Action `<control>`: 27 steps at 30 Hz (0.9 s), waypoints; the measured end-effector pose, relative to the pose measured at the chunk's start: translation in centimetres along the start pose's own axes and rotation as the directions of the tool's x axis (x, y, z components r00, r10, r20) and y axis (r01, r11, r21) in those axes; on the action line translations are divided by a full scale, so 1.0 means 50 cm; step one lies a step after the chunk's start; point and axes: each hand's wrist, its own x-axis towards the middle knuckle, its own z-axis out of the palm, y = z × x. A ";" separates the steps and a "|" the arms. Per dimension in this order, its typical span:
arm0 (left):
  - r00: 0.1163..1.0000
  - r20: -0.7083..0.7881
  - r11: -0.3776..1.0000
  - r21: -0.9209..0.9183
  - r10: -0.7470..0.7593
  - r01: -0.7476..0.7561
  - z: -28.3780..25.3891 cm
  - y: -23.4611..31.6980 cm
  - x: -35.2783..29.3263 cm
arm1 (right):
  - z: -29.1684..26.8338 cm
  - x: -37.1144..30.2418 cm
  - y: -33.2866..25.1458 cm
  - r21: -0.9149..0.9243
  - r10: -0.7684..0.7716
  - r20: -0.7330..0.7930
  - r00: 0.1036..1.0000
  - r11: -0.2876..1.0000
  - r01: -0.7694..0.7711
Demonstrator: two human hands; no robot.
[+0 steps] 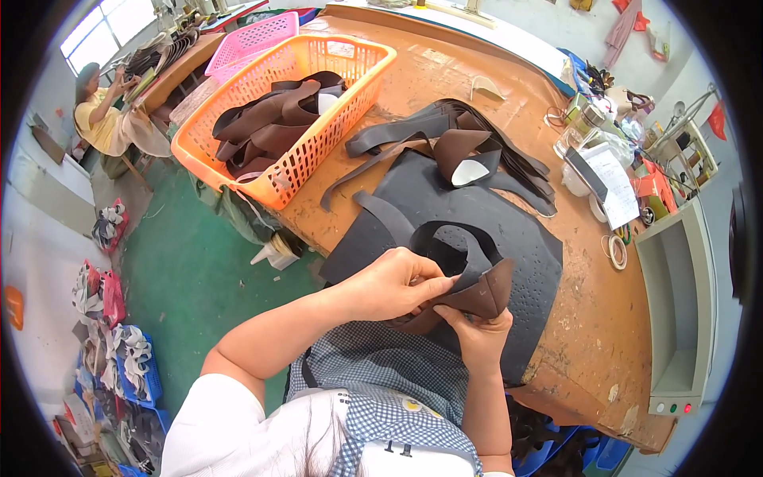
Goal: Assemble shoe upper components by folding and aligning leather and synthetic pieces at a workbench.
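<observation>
Both hands hold a curved piece of brown leather with a dark inner side [485,292], which looks like a shoe upper. My left hand [389,282] pinches its near edge between thumb and fingers. From below on the right, my right hand [481,334] grips the same piece, thumb on its edge. The piece is bent into an open loop above a black rubbery mat [524,262], pitted with small holes. Just beyond lies a fanned stack of brown and dark grey leather pieces [509,159], with a white patch showing on one.
An orange basket [373,67] with brown pieces stands at the table's left, a pink basket [254,36] behind it. Tape rolls [616,250], papers [613,187] and a grey open-fronted box [675,318] line the right side. A person [103,119] sits far left.
</observation>
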 end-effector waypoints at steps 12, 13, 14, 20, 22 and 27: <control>0.961 -0.265 0.977 0.211 0.075 -0.018 -0.002 -0.021 0.005 | -0.014 -0.009 -0.001 0.150 0.158 0.263 0.952 0.968 -0.202; 0.962 -0.263 0.977 0.211 0.076 -0.019 0.002 -0.024 0.005 | -0.013 -0.006 -0.001 0.149 0.158 0.261 0.952 0.968 -0.201; 0.960 -0.260 0.982 0.179 0.104 -0.058 0.007 -0.029 0.005 | -0.008 -0.001 -0.002 0.135 0.175 0.268 0.947 0.967 -0.217; 0.955 -0.262 0.984 0.143 0.138 -0.103 0.015 -0.017 0.008 | 0.021 0.004 0.018 0.282 0.141 0.170 0.975 0.942 -0.185; 0.948 -0.275 0.980 0.161 0.159 -0.118 0.012 -0.015 0.006 | 0.023 0.007 0.011 0.235 0.184 0.121 0.975 0.949 -0.208; 0.963 -0.258 0.997 0.005 0.072 -0.073 0.013 -0.019 -0.017 | 0.023 0.007 0.008 0.277 0.176 0.060 0.983 0.943 -0.186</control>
